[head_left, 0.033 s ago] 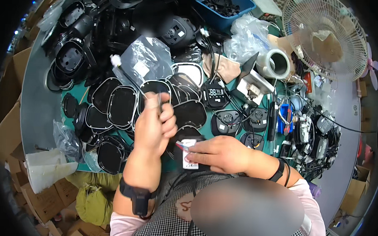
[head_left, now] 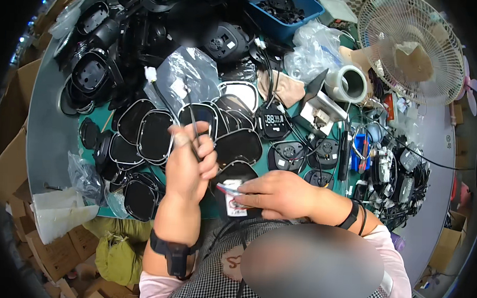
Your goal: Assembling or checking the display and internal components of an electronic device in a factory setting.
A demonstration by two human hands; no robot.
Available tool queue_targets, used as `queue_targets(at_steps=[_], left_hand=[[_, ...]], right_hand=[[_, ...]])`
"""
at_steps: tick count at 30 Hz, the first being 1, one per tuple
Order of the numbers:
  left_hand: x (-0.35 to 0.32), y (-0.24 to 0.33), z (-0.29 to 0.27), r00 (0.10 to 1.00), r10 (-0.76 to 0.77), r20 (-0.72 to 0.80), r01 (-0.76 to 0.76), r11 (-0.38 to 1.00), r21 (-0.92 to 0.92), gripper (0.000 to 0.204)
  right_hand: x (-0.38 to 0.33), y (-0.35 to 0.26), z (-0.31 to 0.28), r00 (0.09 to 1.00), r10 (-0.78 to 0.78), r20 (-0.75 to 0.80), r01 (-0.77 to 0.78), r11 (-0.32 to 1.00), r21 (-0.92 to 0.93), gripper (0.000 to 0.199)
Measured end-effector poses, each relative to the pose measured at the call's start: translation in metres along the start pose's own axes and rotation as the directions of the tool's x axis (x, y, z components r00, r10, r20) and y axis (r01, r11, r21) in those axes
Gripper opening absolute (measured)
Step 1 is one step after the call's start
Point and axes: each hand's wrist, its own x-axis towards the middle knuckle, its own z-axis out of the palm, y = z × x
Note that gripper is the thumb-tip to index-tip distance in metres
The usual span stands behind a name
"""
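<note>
The left hand (head_left: 190,165) pinches a thin black cable (head_left: 192,127) upward, keeping it clear, while the right hand (head_left: 279,193) pinches a small red-white connector (head_left: 229,189) over the black panel (head_left: 232,175).

Work surface: a table (head_left: 47,140) with a grey rim and a green mat (head_left: 89,204) across its middle. Brown cardboard boxes (head_left: 16,118) stacked on the floor along the left side. A white electric fan (head_left: 413,50) stands at the upper right. Another cardboard box (head_left: 447,246) sits lower right.
</note>
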Motion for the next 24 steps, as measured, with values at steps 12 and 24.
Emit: queue_targets(at_steps=[12,24], left_hand=[[-0.069,0.047,-0.050,0.987,0.153,-0.047,-0.148,0.985,0.089,0.032],[-0.053,0.062,-0.078,0.976,0.154,-0.155,-0.133,0.981,0.142,0.025]], right_hand=[[0.183,0.279,-0.050,0.143,0.869,-0.474,-0.592,0.458,0.663,0.085],[0.215,0.270,-0.054,-0.045,0.823,-0.566,-0.864,0.252,0.435,0.083]])
